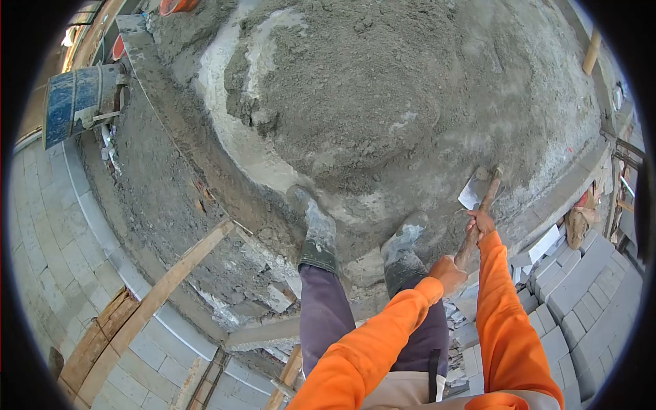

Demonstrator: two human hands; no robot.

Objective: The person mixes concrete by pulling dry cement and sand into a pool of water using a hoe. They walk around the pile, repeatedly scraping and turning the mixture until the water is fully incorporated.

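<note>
Both of my hands grip the wooden handle of a hoe [488, 195]. My left hand [449, 274] is closed around the handle's nearer part, close to my right leg. Farther along, my right hand [482, 222] wraps the handle near the metal blade [472, 194]. The blade rests at the right of a broad heap of grey, damp-looking mortar or concrete mix [355, 89]. My boots [318, 229], smeared with grey, stand at the heap's near edge.
A blue barrel [72, 102] lies at the upper left. A long wooden plank [164, 294] slants across the lower left, near a curved paved strip [51, 232]. Stacked grey pavers [588, 301] are at the right. An orange bucket [178, 5] shows at the top.
</note>
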